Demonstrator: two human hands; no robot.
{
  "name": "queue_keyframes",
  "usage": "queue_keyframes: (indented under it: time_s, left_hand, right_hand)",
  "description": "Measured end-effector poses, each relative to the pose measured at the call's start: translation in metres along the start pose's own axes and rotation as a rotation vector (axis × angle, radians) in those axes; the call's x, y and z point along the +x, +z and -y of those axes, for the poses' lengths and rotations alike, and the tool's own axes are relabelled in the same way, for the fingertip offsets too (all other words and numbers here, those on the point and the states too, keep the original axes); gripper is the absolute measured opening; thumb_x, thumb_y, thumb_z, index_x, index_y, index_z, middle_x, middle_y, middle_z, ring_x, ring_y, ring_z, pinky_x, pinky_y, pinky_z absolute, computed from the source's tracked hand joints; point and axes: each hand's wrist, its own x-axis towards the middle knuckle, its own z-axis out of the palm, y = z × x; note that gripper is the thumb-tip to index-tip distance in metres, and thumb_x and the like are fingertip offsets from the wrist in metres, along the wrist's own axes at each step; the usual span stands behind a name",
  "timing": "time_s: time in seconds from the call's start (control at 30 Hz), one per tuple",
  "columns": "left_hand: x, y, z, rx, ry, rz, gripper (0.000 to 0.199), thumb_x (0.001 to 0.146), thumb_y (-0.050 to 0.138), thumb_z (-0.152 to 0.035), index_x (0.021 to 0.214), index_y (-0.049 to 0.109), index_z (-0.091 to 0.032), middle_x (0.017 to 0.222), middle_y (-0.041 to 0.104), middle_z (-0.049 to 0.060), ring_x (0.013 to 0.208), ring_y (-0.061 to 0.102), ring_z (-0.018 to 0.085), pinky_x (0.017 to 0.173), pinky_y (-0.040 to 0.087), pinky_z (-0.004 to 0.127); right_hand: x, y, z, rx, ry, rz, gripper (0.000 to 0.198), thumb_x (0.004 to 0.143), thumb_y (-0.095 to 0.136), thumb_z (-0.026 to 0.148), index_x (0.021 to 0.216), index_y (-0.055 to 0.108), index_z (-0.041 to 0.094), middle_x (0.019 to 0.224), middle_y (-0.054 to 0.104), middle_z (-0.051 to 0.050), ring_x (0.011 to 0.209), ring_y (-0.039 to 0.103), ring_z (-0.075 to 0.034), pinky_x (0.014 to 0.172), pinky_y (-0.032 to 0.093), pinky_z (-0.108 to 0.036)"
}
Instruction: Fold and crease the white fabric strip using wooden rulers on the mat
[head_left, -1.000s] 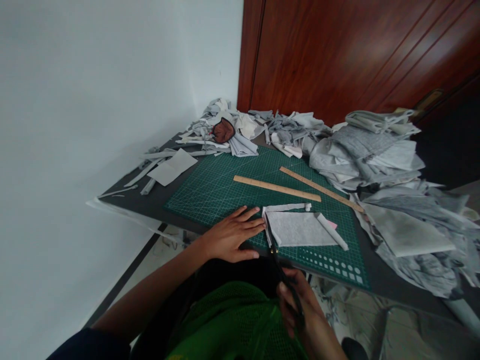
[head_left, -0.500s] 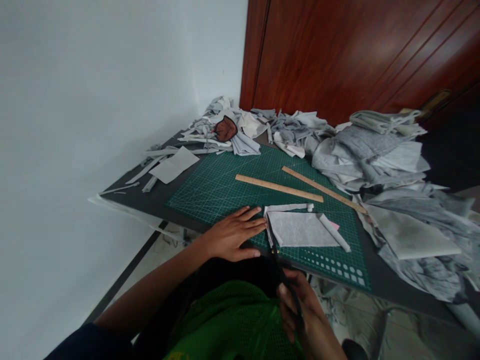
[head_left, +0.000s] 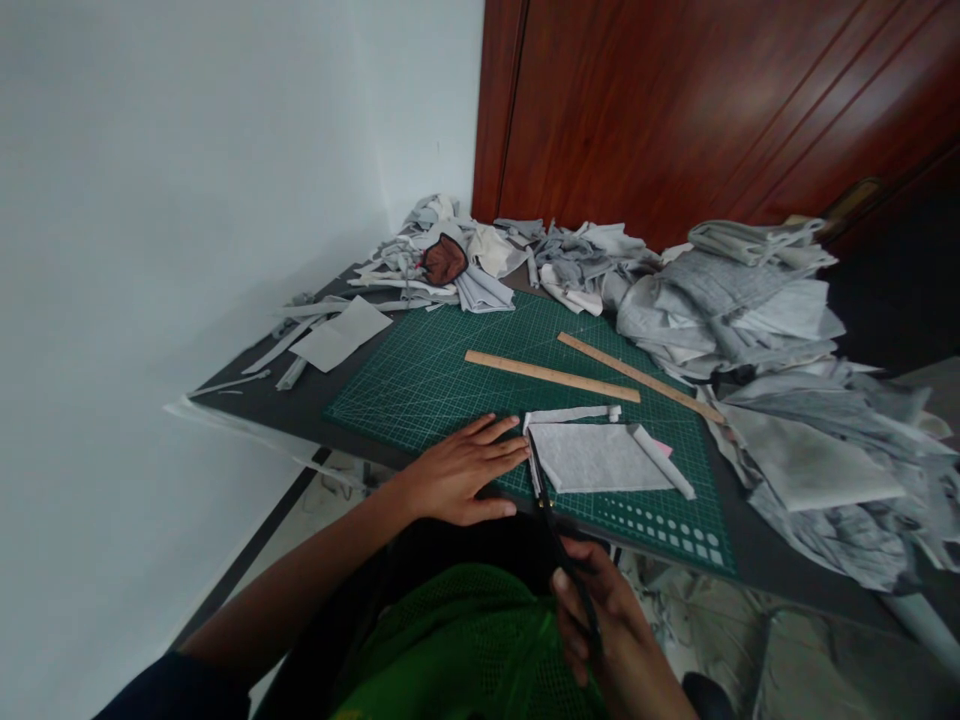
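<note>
A piece of grey fabric [head_left: 600, 457] lies on the green cutting mat [head_left: 427, 385], with a narrow strip [head_left: 574, 413] along its far side and a rolled edge at its right. My left hand [head_left: 469, 470] rests flat with fingers out, its fingertips at the fabric's left edge. Low at the table's front edge, my right hand [head_left: 600, 610] is wrapped round the handles of black scissors [head_left: 561, 550]. The scissors' blades reach up along the left edge of the fabric, beside my left fingertips. A bit of pink shows by the roll.
Two wooden rulers [head_left: 551, 375] lie on the mat beyond the fabric. Heaped grey cloth [head_left: 720, 310] covers the right side of the table. Scraps [head_left: 480, 255] and a brown piece [head_left: 444, 260] are piled at the back. A pale sheet [head_left: 341, 335] lies at left.
The view has shifted slightly, so everything sits a little further left. The hands, scissors and fabric keep nearly the same places relative to one another.
</note>
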Motion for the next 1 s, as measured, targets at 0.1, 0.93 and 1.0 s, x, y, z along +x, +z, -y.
queue_keyframes:
  time_s: [0.1, 0.93, 1.0]
  left_hand:
    - [0.001, 0.0, 0.0, -0.013, 0.004, -0.008, 0.076, 0.099, 0.054, -0.061, 0.157, 0.041, -0.014, 0.161, 0.047, 0.013, 0.157, 0.027, 0.034, 0.129, 0.016, 0.052]
    - [0.016, 0.005, 0.005, 0.135, -0.189, -0.132, 0.066, 0.103, 0.045, -0.062, 0.148, 0.053, -0.014, 0.152, 0.057, 0.012, 0.144, 0.043, 0.033, 0.122, 0.031, 0.05]
    - [0.016, 0.006, 0.005, 0.135, -0.187, -0.139, 0.064, 0.104, 0.043, -0.061, 0.146, 0.054, -0.014, 0.151, 0.058, 0.012, 0.144, 0.044, 0.032, 0.122, 0.031, 0.049]
  right_hand:
    - [-0.002, 0.002, 0.003, 0.017, -0.024, -0.002, 0.056, 0.083, 0.081, 0.058, 0.12, 0.054, 0.025, 0.071, 0.054, 0.008, 0.044, 0.04, -0.005, 0.037, 0.034, -0.016]
    - [0.002, -0.004, 0.016, 0.022, 0.049, -0.022, 0.06, 0.076, 0.084, 0.061, 0.112, 0.053, 0.025, 0.068, 0.051, 0.011, 0.04, 0.036, -0.003, 0.032, 0.034, -0.013]
    - [0.002, -0.004, 0.021, 0.017, 0.061, -0.023, 0.061, 0.075, 0.085, 0.061, 0.113, 0.054, 0.025, 0.068, 0.051, 0.011, 0.041, 0.036, -0.003, 0.033, 0.034, -0.013]
